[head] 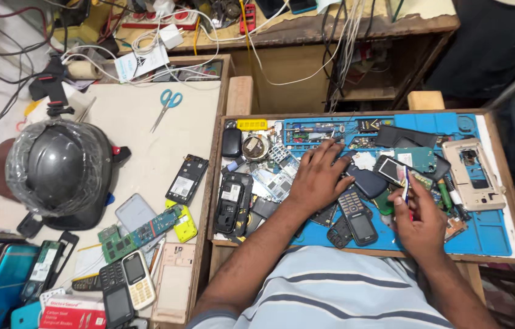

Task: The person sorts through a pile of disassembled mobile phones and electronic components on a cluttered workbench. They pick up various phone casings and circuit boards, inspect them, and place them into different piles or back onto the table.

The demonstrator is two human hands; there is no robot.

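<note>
Left hand: the left hand (320,175) lies palm down, fingers spread wide, on the heap of phone parts (269,176) in the middle of the blue work mat (483,234); it grips nothing that I can see, it only presses or feels among the pieces.
Right hand: the right hand (419,222) is curled closed around a thin white tool (406,184), blue at the tip, which stands up out of the fist; whether there is anything else in the palm I cannot tell.
Thing in hand: the tool hangs just above the mat's right half, near a dark keypad handset (358,219) lying between the two hands.
Done so far: several handsets are already opened, going by the bare circuit boards, the loose back covers and the beige phone frame (475,173) at the mat's right edge.
Left to do: nothing looks put back together; the pieces lie mixed and unsorted, so I judge the work to be at the searching stage.
Around: on the side table sit a wrapped helmet (59,170), blue-handled scissors (168,103) and more phones and boards.
</note>
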